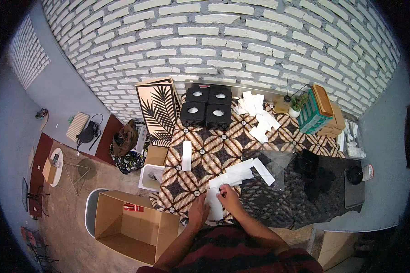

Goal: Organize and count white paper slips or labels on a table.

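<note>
A white paper-like strip (214, 205) lies at the near edge of the patterned tablecloth, between my hands. My left hand (198, 209) holds its left edge, with the thumb over the strip. At the upper right edge, the bent fingers of my right hand (230, 198) pinch the same strip. Just beyond my fingertips, a loose stack of white strips (233, 174) fans out toward the right. One separate strip (263, 171) slants beside that stack, and another (187, 155) lies apart at the left. My fingers partly hide the strip's top end.
Black boxes (205, 114) with round openings stand near the brick wall, beside a pile of white strips (259, 116). A teal crate (312, 116) is at the back right. Clear plastic (276, 165) lies on the dark cloth. An open cardboard box (136, 225) stands lower left.
</note>
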A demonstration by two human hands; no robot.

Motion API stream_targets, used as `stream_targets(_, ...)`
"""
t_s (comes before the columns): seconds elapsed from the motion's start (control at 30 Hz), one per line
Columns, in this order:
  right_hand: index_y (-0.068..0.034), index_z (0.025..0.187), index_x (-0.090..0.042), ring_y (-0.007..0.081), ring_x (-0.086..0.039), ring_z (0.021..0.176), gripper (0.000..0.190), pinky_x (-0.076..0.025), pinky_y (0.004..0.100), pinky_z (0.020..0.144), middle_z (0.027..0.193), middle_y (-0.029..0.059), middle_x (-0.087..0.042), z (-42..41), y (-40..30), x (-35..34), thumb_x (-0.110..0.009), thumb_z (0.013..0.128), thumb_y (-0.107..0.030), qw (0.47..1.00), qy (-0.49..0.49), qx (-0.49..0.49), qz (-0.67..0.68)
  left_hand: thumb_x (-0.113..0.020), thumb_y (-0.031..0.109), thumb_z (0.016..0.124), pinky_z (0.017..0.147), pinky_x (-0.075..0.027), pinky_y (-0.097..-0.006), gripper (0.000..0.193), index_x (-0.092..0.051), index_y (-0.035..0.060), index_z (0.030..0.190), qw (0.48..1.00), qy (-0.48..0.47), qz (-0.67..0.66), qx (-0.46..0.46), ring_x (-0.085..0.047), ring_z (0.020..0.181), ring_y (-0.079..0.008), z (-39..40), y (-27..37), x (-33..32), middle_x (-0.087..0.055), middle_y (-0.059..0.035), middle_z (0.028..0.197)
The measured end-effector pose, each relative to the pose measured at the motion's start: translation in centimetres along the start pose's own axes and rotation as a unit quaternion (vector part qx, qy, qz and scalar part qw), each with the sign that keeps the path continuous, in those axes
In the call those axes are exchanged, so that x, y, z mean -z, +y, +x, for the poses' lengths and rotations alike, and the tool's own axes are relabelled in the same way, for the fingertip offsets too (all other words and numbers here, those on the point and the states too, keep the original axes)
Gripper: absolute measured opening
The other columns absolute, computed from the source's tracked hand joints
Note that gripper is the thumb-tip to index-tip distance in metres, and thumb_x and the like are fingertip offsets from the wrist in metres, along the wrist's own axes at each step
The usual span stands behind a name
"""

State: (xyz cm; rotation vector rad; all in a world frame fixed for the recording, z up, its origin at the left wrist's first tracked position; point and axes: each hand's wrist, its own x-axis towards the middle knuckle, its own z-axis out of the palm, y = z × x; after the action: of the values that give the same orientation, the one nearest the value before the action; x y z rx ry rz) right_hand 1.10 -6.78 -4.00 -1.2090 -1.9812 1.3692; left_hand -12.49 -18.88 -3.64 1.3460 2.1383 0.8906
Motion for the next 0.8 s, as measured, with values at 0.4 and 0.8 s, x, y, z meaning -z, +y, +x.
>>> stream_targets(0.4, -0.003, 0.110, -0.054, 0.0247, -0.061, 0.075, 0.036, -0.050, 0.0367, 0.069, 0.082, 0.0113, -0.061, 0.4, -0.8, 0.5, -0.072, 0.080, -0.008, 0.998, 0.055, -0.002, 0.017, -0.069, 0.012, 0.080, 0.094, -0.042, -0.0486, 0.045, -0.051, 0.0013, 0.119, 0.969, 0.202, 0.077, -0.120, -0.049, 0.110, -0.0388, -0.3, 3.1, 0.2, -0.053, -0.0196, 0.116)
stream_targets(0.8, -0.001, 0.108, -0.055, 0.0104, -0.053, 0.071, 0.031, -0.046, 0.0256, 0.066, 0.080, 0.0026, -0.058, -0.8, -2.6, 5.3, -0.071, 0.082, -0.003, 0.991, 0.068, 0.003, 0.113, -0.059, 0.006, 0.091, 0.098, -0.043, -0.0347, 0.042, -0.047, -0.0016, 0.130, 0.966, -0.050, -0.251, 0.023, -0.057, 0.115, -0.0268, 1.7, 8.0, -2.1, -0.058, -0.0197, 0.121)
